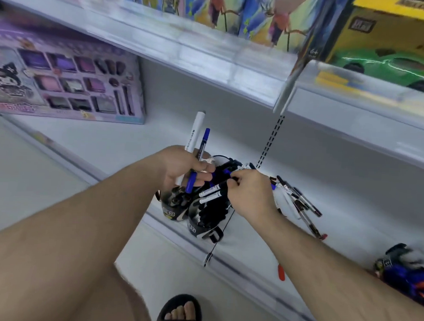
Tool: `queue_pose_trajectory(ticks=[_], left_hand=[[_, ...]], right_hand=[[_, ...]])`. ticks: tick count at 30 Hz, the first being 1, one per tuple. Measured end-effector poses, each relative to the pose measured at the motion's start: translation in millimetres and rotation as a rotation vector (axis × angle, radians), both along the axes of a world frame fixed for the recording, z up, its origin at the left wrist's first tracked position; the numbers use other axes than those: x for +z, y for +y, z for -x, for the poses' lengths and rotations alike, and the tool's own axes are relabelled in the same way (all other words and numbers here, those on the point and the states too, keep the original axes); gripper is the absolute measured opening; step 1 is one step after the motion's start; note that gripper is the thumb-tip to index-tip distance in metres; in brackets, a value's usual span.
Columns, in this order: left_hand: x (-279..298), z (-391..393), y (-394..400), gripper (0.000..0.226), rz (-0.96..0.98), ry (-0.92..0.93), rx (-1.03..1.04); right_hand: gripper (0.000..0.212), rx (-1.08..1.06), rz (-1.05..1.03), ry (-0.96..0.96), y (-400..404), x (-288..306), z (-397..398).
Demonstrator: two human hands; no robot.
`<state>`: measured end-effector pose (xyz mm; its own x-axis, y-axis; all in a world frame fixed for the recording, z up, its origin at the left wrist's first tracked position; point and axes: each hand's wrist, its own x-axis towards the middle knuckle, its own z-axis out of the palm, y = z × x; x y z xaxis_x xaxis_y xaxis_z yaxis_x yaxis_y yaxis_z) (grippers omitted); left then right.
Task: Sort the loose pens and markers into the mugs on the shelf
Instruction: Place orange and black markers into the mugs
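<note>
Head view, only camera. Left hand (181,167) clenched round two markers held upright: a white marker (194,135) and a blue pen (198,157), both sticking up above the fist, lower ends poking out under the fingers. Fist sits directly above the left mug (173,205).

Right hand (249,195) pinches black-capped white markers (213,193) at their cap end, fingers curled round them. Those markers lie tilted, barrels pointing down-left across the mouth of the right mug (204,221). That mug is packed with black-capped markers. The two mugs stand just beside each other at the front edge of the white shelf (123,143); both dark with a pale pattern.

Loose pile of pens (299,201) lies flat on the shelf just right of the right hand, fanned out, partly hidden behind the wrist. Exact count unreadable, motion blur.

Third mug (406,276) far right on the same shelf, well apart from the pair, holding blue and orange items; blurred.

Purple boxed cosmetics set (63,79) stands at the shelf's left rear. Upper shelf carries a yellow box with a green toy car (395,64). A sandalled foot (179,313) shows on the floor below.
</note>
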<state>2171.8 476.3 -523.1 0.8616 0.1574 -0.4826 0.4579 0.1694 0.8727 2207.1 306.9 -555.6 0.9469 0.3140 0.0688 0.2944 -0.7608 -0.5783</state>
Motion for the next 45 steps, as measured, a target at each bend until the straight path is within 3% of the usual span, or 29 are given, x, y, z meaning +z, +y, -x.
queue_pose_trajectory(ticks=[7, 12, 18, 24, 26, 29, 32, 34, 38, 42, 45], left_hand=[[-10, -6, 9, 0.028, 0.025, -0.013, -0.036], [-12, -9, 11, 0.036, 0.084, -0.026, -0.028], [-12, -8, 11, 0.037, 0.090, -0.063, -0.028], [-7, -7, 3, 0.038, 0.263, -0.092, -0.003], [-5, -7, -1, 0.037, 0.301, -0.105, -0.028], [-4, -7, -13, 0.034, 0.344, -0.097, -0.096], [-2, -7, -29, 0.026, 0.282, -0.050, -0.305], [1, -6, -42, 0.027, 0.303, -0.025, -0.482], [0, -7, -67, 0.029, 0.111, 0.007, -0.584], [0, 0, -94, 0.026, -0.140, 0.018, -0.766], [0, 4, -106, 0.016, -0.234, 0.001, -0.831]], right_hand=[[0.016, 0.119, 0.296, 0.045, 39, -32, -12], [0.010, 0.177, 0.381, 0.108, 57, -59, -19], [0.028, 0.125, 0.381, 0.161, 62, -84, -20], [0.029, 0.172, 0.557, 0.050, 65, -86, -17], [0.030, 0.119, 0.408, 0.130, 55, -72, -17], [0.018, -0.075, -0.005, 0.254, 26, -41, -17], [0.031, -0.328, -0.512, 0.336, -7, 3, -11], [0.028, -0.395, -0.670, 0.305, -30, 31, -7], [0.009, -0.286, -0.687, 0.292, -67, 74, 4], [0.021, -0.201, -0.480, 0.272, -90, 84, 15], [0.018, -0.240, -0.491, 0.302, -106, 80, 23]])
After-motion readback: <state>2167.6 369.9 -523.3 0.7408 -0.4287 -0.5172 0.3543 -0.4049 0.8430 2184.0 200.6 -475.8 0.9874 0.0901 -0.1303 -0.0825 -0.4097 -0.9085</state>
